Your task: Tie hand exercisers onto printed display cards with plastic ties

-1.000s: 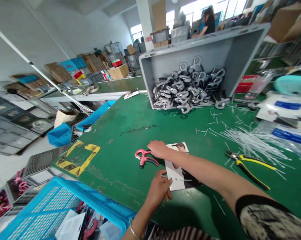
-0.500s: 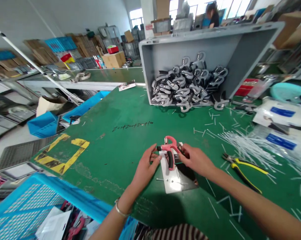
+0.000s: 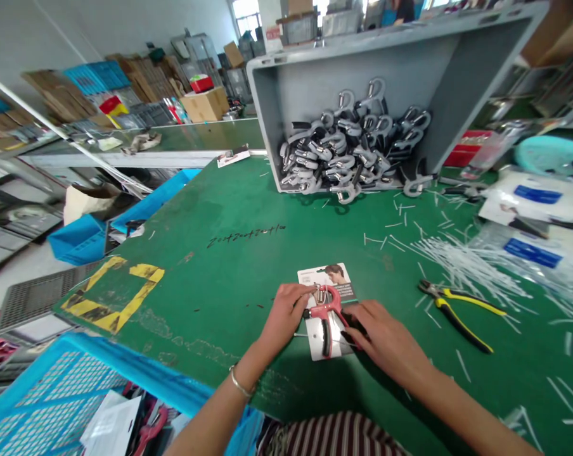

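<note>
A pink hand gripper tool (image 3: 324,309) with black handle pads lies on a printed backing card (image 3: 317,347) on the green table. My left hand (image 3: 286,313) is at the tool's left side, its fingertips pressed on the top by the metal spring. My right hand (image 3: 381,332) has its fingers curled round the tool's right handle, over the card's right edge. A thin white tie (image 3: 302,335) sticks out left of the card, below my left hand.
A tilted grey bin (image 3: 362,69) of grey hand grippers stands at the back. Yellow-black cutters (image 3: 450,307) and scattered white ties (image 3: 467,269) lie right, near plastic bags (image 3: 534,250). A blue crate (image 3: 44,386) is at lower left; yellow-black tape (image 3: 113,316) marks the table.
The pink tool has come down onto the card, whose printed top now shows. My left fingers have moved to the tool's top, my right hand lower along its handle. The view has shifted slightly.
</note>
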`<state>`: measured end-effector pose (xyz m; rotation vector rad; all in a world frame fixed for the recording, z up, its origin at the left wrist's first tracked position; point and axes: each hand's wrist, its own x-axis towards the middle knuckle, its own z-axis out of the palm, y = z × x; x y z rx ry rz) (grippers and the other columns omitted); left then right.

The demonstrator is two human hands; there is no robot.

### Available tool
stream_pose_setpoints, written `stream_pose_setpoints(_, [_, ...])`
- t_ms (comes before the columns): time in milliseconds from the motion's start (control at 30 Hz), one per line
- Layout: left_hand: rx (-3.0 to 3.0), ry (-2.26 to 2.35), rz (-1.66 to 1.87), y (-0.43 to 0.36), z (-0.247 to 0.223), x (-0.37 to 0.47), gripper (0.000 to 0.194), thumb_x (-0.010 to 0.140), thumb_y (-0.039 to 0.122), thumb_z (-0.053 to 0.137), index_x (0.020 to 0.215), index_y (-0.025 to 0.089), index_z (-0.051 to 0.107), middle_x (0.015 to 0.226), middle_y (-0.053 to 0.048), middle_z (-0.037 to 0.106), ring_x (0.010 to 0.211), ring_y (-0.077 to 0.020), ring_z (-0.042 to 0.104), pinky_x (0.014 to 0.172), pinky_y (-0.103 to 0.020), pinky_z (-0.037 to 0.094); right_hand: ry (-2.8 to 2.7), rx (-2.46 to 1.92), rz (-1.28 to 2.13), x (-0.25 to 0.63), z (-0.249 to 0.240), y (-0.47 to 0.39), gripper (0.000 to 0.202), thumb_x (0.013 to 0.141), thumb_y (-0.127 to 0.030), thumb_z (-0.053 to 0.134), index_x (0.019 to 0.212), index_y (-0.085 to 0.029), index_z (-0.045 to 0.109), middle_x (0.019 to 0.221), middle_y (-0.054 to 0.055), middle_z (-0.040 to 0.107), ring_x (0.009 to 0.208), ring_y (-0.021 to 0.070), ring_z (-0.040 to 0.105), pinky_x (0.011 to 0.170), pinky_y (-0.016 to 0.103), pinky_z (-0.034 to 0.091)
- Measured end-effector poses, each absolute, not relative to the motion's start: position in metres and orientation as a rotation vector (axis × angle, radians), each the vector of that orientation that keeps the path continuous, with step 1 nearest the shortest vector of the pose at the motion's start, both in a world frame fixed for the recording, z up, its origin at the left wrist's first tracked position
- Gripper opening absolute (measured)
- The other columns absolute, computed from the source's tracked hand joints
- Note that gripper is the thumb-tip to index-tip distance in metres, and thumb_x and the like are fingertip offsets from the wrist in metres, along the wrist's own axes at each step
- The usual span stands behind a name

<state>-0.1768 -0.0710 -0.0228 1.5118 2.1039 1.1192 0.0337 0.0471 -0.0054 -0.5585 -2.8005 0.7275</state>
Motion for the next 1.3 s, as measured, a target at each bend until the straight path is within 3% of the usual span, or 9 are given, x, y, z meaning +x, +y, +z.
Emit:
stream_pose_setpoints(100, [1.496,2.083,1.137,-0.048,-0.021,-0.178,0.026,0.092,0.021,0.054,0.113,0.021,0.069,0.118,-0.009,0.068,0.113,-0.0237,0.056,0.101,-0.043,0.038,-2.789,-0.437,0.897,0.022,-0.013,0.047,0.013,0.096,-0.024,0.051,0.101,-0.022,0.063,0.105,0.009,0.059,0.098,0.0247,0.056,0.086,0.039,0.049])
stream_pose_setpoints(200, [1.48,1.962,1.143,-0.036,-0.021,-0.168,0.014,0.086,0.022,0.064,0.097,0.021,0.073,0.112,-0.006,0.071,0.109,-0.0234,0.059,0.101,-0.041,0.038,-2.683,-0.459,1.008,0.011,-0.025,0.048,0.015,0.098,-0.025,0.05,0.1,-0.022,0.065,0.106,0.009,0.058,0.099,0.0231,0.056,0.089,0.039,0.048])
stream_pose_setpoints(300, [1.466,1.977,1.179,-0.038,-0.025,-0.155,0.01,0.087,0.023,0.063,0.089,0.023,0.073,0.096,-0.003,0.073,0.101,-0.0223,0.06,0.096,-0.038,0.04,-2.556,-0.498,1.133,0.004,-0.033,0.052,0.015,0.097,-0.027,0.052,0.099,-0.023,0.066,0.101,0.007,0.058,0.096,0.0216,0.056,0.089,0.038,0.048])
stream_pose_setpoints(433, [1.532,2.059,1.16,-0.044,-0.03,-0.147,0.013,0.089,0.018,0.061,0.09,0.024,0.072,0.095,-0.002,0.074,0.1,-0.0221,0.059,0.095,-0.039,0.038,-2.343,-0.516,1.273,-0.002,-0.036,0.059,0.015,0.095,-0.029,0.056,0.087,-0.023,0.067,0.098,0.005,0.058,0.098,0.0213,0.057,0.09,0.037,0.046])
stream_pose_setpoints(633, [1.514,1.985,1.239,-0.045,-0.036,-0.149,0.012,0.09,0.02,0.061,0.09,0.024,0.073,0.096,-0.003,0.075,0.1,-0.0219,0.061,0.096,-0.039,0.039,-2.289,-0.589,1.244,-0.004,-0.042,0.064,0.016,0.094,-0.034,0.059,0.086,-0.024,0.069,0.118,0.006,0.06,0.118,0.0251,0.05,0.103,0.046,0.035])
stream_pose_setpoints(867, [1.453,1.985,1.293,-0.045,-0.04,-0.149,0.015,0.089,0.02,0.062,0.095,0.025,0.075,0.104,-0.003,0.074,0.107,-0.0213,0.06,0.101,-0.04,0.037,-2.458,-0.5,1.241,0.0,-0.046,0.062,0.016,0.094,-0.034,0.059,0.093,-0.025,0.072,0.142,0.004,0.049,0.133,0.0263,0.038,0.107,0.047,0.029])
stream_pose_setpoints(1300, [1.483,1.963,1.389,-0.049,-0.049,-0.151,0.016,0.087,0.016,0.067,0.095,0.026,0.077,0.099,-0.002,0.076,0.104,-0.0204,0.059,0.097,-0.039,0.039,-2.461,-0.47,1.238,-0.002,-0.044,0.064,0.016,0.094,-0.034,0.06,0.087,-0.024,0.071,0.141,0.004,0.05,0.132,0.025,0.04,0.107,0.045,0.03])
